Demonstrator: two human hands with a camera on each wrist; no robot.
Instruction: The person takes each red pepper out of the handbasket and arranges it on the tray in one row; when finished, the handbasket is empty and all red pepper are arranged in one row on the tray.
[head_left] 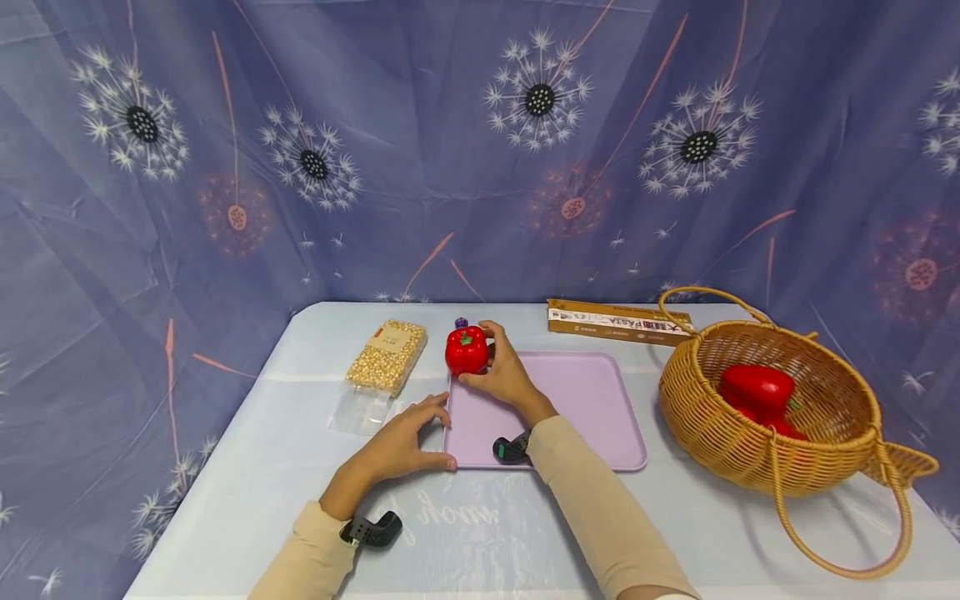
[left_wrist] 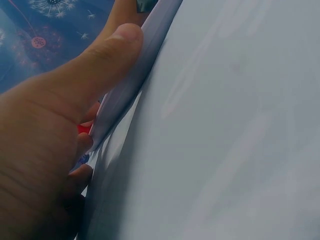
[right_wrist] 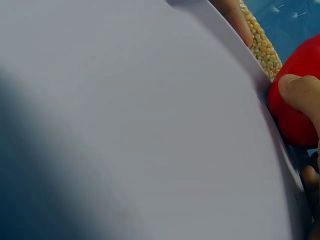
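Observation:
A glossy red bell pepper [head_left: 463, 353] with a green stem is held in my right hand [head_left: 510, 377] at the far left corner of the lilac tray [head_left: 573, 400]. In the right wrist view the thumb presses against the pepper [right_wrist: 294, 125], right at the tray's rim. My left hand [head_left: 401, 446] lies at the tray's left side with fingers and thumb spread apart. Its thumb tip is at the near left corner, and the fingertips are by the left edge. In the left wrist view, that thumb [left_wrist: 107, 60] overlaps the tray's rim.
Left of the tray lies a clear bag of corn kernels [head_left: 386, 357]. Behind the pepper is a small purple object [head_left: 461, 322]. A brown pasta box [head_left: 617, 322] lies at the back. To the right, a wicker basket [head_left: 720, 446] with its handles down holds red peppers [head_left: 757, 387].

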